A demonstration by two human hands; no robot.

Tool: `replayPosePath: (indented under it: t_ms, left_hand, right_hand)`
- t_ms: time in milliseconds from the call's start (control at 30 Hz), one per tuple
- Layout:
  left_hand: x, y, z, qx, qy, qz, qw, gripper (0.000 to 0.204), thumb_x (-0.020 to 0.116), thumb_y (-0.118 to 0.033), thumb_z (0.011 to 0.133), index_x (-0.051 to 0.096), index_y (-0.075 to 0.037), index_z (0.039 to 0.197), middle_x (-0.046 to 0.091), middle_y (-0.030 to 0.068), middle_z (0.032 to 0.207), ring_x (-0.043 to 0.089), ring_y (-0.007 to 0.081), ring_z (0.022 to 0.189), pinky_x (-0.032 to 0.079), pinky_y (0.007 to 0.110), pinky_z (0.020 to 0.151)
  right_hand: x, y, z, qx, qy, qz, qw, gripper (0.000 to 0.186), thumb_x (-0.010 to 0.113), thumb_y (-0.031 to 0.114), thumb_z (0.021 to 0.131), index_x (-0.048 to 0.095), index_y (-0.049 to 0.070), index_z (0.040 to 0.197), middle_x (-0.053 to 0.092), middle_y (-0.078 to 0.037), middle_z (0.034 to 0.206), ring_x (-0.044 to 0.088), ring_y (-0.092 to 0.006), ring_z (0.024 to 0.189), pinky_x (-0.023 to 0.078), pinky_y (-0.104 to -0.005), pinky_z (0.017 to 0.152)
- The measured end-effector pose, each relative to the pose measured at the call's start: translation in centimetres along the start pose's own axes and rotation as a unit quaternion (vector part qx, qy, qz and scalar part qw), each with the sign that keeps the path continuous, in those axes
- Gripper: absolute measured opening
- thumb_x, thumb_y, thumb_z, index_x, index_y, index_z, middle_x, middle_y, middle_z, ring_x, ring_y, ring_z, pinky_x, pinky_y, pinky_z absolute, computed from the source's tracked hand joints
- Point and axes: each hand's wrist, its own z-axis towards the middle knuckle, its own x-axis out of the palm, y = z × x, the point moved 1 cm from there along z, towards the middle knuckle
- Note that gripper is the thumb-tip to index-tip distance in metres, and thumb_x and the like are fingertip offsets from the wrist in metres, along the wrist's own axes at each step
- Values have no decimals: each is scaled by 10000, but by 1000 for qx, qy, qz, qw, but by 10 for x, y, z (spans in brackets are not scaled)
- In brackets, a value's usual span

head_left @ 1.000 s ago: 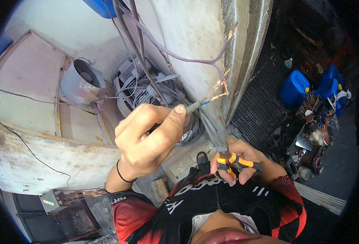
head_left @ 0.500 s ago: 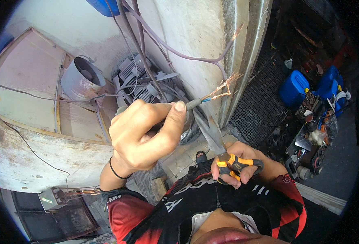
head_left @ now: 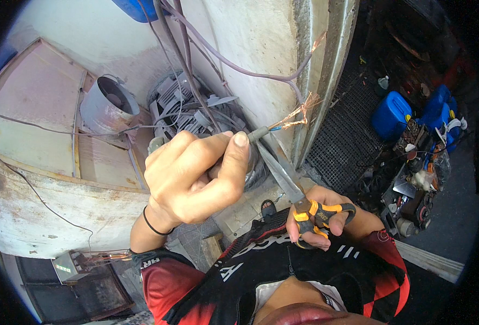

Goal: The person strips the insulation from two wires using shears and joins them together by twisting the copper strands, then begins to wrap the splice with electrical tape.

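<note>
My left hand (head_left: 196, 176) pinches a grey sheathed cable (head_left: 258, 134) between thumb and fingers. From its cut end come a blue and a brown core, with bare, frayed copper strands (head_left: 303, 112) spreading to the right. My right hand (head_left: 321, 216) is closed round the black-and-orange handles of a pair of scissors (head_left: 290, 187). The metal blades are parted and point up and left, their tips close to the cable end just beside my left thumb. Whether a blade touches the cable I cannot tell.
Behind my hands stands a pale pillar (head_left: 256, 43), with a mauve cable (head_left: 239, 67) ending in bare copper across it. Grey motors (head_left: 177, 100) lie beyond my left hand. Blue jerrycans (head_left: 392, 116) and assorted clutter sit at right. A small box with wires (head_left: 70, 267) is lower left.
The scissors have shifted slightly right, and their handles and blades are a little wider apart. My left hand keeps its hold on the cable, nearly still.
</note>
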Motion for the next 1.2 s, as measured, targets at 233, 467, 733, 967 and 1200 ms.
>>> replayPosePath:
  t_ms: [233,467,733,967,1200]
  left_hand:
    - [1,4,3,66,-31,30,997,248,720,-41,635,667,-101,870,649,48,762,430,83,476,330,199,402]
    - [-9,11,4,81,49,-21,995,325,746,66,666,660,-50,958,670,103,850,505,135,535,379,233,423]
    - [-12,16,3,88,47,-39,994,362,753,30,666,659,-54,1006,669,92,863,510,141,548,391,241,438]
    - [-10,22,-2,41,31,-97,994,348,775,14,670,665,-29,998,673,92,791,559,160,566,397,255,446]
    - [-3,22,-4,-99,14,-202,974,261,774,23,689,668,17,927,682,113,800,652,215,644,495,289,540]
  right_hand:
    - [4,-2,1,12,22,59,998,706,792,289,790,460,-235,1129,574,-112,685,576,-147,553,507,-261,466]
    - [3,3,-3,24,4,63,998,690,796,274,785,469,-236,1115,571,-107,671,564,-132,539,490,-252,445]
    - [1,3,-4,17,1,-16,1000,567,746,305,838,505,-133,1106,555,-50,584,522,-104,422,405,-218,386]
    - [6,9,-2,35,-59,-50,996,538,779,275,804,533,-129,1058,541,-54,556,518,-99,425,388,-213,387]
    - [3,12,-1,68,-94,-93,989,509,805,259,777,557,-88,1055,562,-56,599,545,-105,462,417,-219,413]
